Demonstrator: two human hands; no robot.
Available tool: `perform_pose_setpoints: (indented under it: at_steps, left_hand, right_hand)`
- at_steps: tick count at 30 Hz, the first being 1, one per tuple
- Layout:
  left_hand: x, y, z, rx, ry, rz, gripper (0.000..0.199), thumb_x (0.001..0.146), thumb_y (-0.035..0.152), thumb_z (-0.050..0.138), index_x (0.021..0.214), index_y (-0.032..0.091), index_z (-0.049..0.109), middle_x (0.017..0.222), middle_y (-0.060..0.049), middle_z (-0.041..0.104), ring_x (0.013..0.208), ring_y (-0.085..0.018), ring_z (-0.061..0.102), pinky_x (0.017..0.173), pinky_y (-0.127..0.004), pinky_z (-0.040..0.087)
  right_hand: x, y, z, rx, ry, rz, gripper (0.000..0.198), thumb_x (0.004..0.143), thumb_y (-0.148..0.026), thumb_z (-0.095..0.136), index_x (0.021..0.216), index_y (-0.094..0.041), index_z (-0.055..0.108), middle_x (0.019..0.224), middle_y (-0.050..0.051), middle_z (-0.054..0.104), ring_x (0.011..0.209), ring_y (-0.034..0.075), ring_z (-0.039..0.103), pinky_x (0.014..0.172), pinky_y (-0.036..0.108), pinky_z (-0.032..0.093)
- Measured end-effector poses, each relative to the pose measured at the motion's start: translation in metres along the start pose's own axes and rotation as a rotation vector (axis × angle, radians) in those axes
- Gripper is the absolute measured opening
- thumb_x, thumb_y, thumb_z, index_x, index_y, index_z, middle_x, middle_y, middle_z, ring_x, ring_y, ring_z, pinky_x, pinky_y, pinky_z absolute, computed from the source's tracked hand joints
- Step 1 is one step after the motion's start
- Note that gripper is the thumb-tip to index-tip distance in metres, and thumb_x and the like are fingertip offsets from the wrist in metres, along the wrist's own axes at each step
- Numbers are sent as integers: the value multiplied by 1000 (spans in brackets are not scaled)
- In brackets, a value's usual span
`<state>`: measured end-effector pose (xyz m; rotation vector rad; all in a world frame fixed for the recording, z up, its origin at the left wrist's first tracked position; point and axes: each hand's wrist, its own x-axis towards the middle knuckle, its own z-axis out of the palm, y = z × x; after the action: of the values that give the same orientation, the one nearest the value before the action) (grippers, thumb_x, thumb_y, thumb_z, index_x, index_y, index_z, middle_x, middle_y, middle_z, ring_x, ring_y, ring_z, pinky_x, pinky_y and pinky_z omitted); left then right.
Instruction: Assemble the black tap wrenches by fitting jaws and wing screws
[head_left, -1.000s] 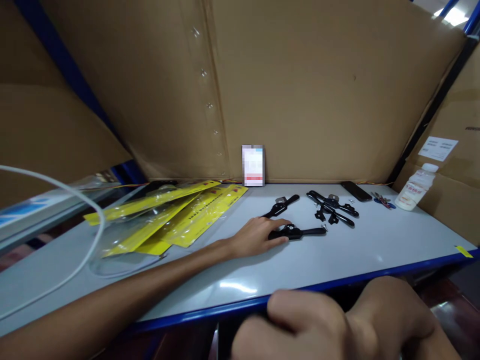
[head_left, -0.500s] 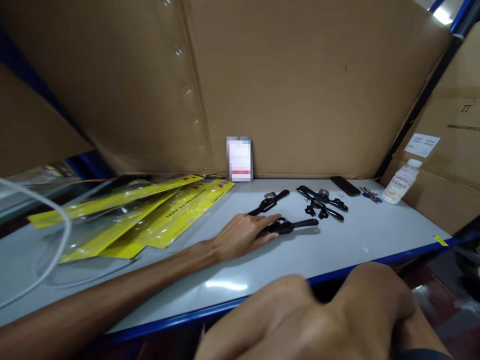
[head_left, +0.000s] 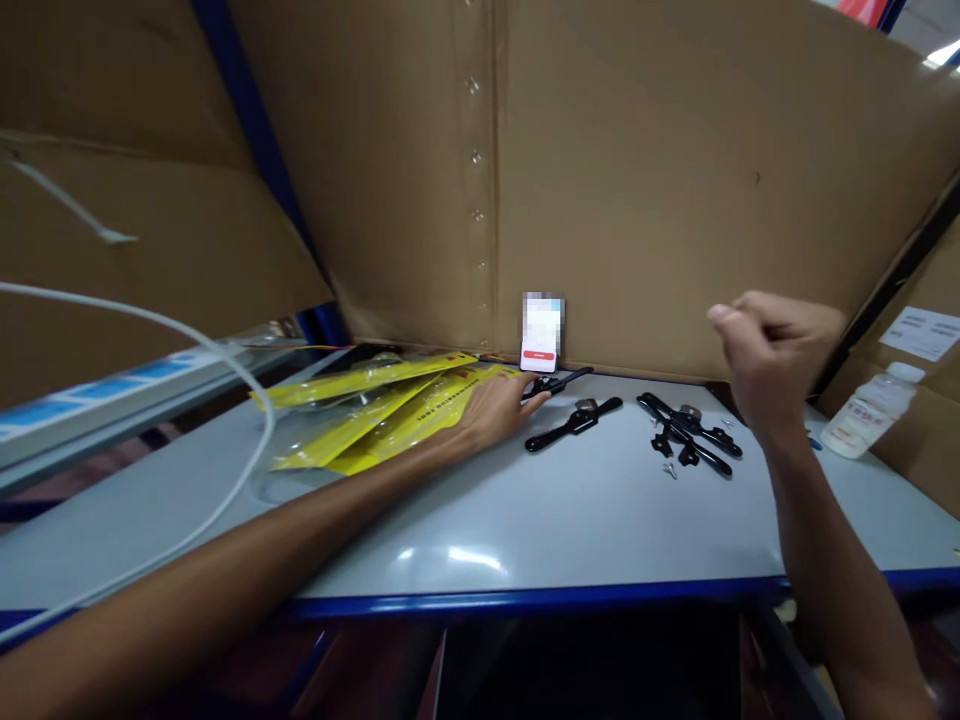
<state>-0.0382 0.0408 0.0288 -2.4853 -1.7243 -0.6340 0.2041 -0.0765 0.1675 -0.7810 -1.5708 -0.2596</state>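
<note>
My left hand reaches to the back of the table, its thumb and fingers around one end of a black spokeshave just before the phone. A second spokeshave lies a little nearer, touched by neither hand. Farther right, two black spokeshaves lie crossed, with small black plates and a thumbscrew beside them. My right hand is raised above the right side of the table in a fist. Its curled fingers hide whatever may be inside.
A phone leans against the cardboard wall. Yellow-and-clear packages overlap at the left, near a white cable and a power strip. A white bottle stands right. The table has a blue front edge.
My left hand has moved back toward the phone with the spokeshave, away from its nearer place. My right hand has risen from low at the front to above the right side. The view has shifted left.
</note>
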Motion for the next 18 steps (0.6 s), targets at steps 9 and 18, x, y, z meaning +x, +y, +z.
perform_pose_setpoints:
  at_steps: [9,18]
  left_hand:
    - [1,-1,14,151,-129,17,46,99,50,43,123,17,63,97,-14,74,86,-28,69,66,-31,43]
    - [-3,3,15,151,59,274,34,98,36,50,122,17,65,118,-15,62,114,-32,54,97,-45,44]
  right_hand:
    - [-28,135,6,-530,-616,213,30,75,-21,46,51,-21,28,56,-5,23,56,10,21,55,29,17]
    - [-55,138,31,-565,-820,247,31,84,-25,54,54,-20,51,55,1,49,57,14,37,60,29,21]
